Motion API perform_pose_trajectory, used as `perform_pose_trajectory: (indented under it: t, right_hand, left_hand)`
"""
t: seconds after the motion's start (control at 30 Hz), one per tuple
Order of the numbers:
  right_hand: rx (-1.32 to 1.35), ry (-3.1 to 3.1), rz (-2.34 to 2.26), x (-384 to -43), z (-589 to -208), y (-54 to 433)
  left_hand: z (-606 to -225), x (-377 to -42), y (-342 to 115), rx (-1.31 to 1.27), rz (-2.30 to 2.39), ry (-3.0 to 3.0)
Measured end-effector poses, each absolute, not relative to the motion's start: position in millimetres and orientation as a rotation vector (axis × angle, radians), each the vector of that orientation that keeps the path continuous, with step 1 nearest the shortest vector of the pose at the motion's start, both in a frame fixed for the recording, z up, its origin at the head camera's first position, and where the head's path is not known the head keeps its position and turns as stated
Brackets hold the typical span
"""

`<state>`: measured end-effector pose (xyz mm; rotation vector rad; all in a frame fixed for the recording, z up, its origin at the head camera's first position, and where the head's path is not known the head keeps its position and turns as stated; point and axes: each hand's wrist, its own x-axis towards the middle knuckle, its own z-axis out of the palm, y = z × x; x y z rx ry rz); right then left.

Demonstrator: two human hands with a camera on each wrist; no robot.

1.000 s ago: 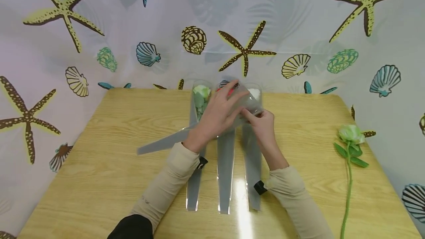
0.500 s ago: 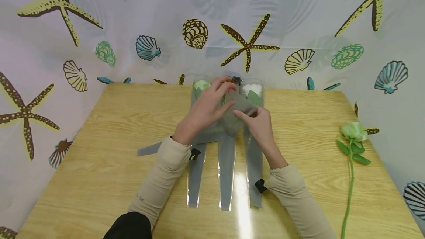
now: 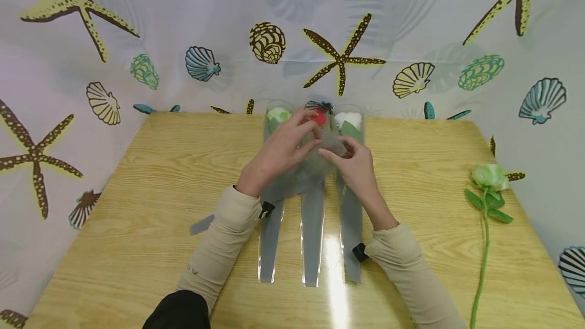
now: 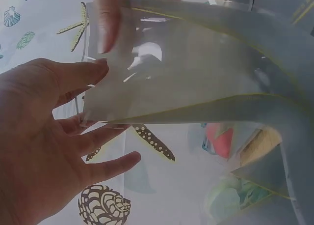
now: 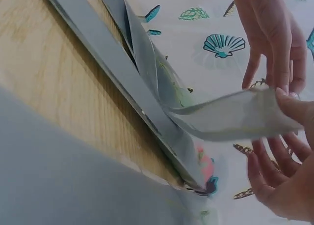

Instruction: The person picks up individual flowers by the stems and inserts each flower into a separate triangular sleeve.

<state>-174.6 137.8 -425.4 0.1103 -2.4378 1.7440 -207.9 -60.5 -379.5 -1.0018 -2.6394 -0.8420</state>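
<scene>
An unfilled, clear and grey plastic flower sleeve [image 4: 191,63] hangs between both hands, bent at its wide end. My left hand [image 3: 279,152] has its thumb and a finger at the sleeve's mouth, the others spread behind it. From the other side my right hand [image 3: 358,169] pinches that end, thumb [image 5: 289,103] on top. Beneath lie three sleeved roses: a pale green rose [image 3: 278,114], a red rose [image 3: 318,117] partly behind the left fingers, and a white rose [image 3: 349,121]. Their grey sleeve tails [image 3: 312,240] point toward me.
A loose pale green rose [image 3: 489,176] with a long stem lies on the right side of the wooden table [image 3: 151,166]. A cloth printed with shells and starfish [image 3: 183,19] hangs behind the table's back edge.
The loose sleeve has turned and come lower, its tail now mostly behind the left forearm. The left hand has shifted left and down, uncovering more of the red and white roses.
</scene>
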Motion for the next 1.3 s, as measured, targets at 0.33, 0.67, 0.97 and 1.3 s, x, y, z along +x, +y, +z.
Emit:
perform_pose_trajectory:
  t: [0.33, 0.67, 0.97, 1.3]
  right_hand:
    - [0.468, -2.225, 1.345, -145.5, -383.4, 117.4]
    - [0.224, -2.662, 1.453, -144.3, -376.5, 128.0]
    - [0.365, -3.034, 1.516, -158.3, -375.7, 159.6]
    - [0.296, -2.726, 2.320, -171.0, -376.2, 197.1]
  left_hand:
    - [-383.4, -207.1, -54.2, -1.053, -0.774, -2.653]
    - [-376.8, -195.4, -46.1, -1.096, -0.623, -2.706]
    - [-366.1, -175.0, -30.9, -1.299, -0.684, -2.638]
    - [-375.8, -181.2, -32.6, -1.102, -0.610, -2.895]
